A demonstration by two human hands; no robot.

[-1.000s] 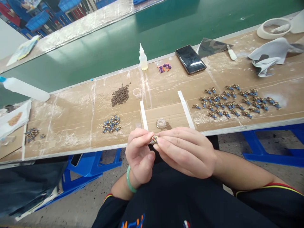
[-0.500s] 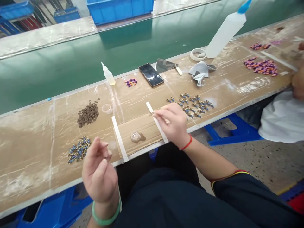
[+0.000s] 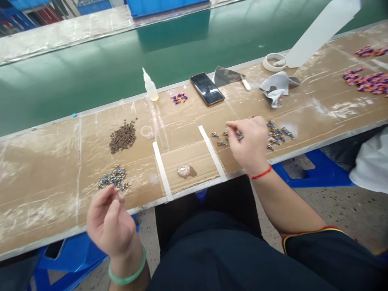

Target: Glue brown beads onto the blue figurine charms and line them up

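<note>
My left hand [image 3: 111, 222], a green bangle at its wrist, hovers at the table's front edge with curled fingers; whether it holds anything is too small to tell. Just beyond it lies a pile of small blue and gold pieces [image 3: 113, 178]. My right hand [image 3: 250, 143], with a red string at the wrist, is over more blue and gold pieces [image 3: 280, 133], thumb and fingers brought together; what they hold, if anything, is hidden. Between my hands a cardboard piece [image 3: 200, 155] with white strips [image 3: 163, 171] carries a round clear dish [image 3: 183, 170].
Farther back are brown bits [image 3: 123, 137], a small bottle [image 3: 150, 87], purple and orange pieces [image 3: 179, 98], a phone [image 3: 207, 89], a white-handled tool [image 3: 245, 83], a tape roll [image 3: 274, 62], crumpled scraps [image 3: 277, 85] and a big white bottle [image 3: 323, 34]. Another person's white clothing [image 3: 371, 161] shows right.
My right hand has moved right from the white strip to above the blue and gold pieces. My left hand has shifted slightly left and down. The view has shifted too.
</note>
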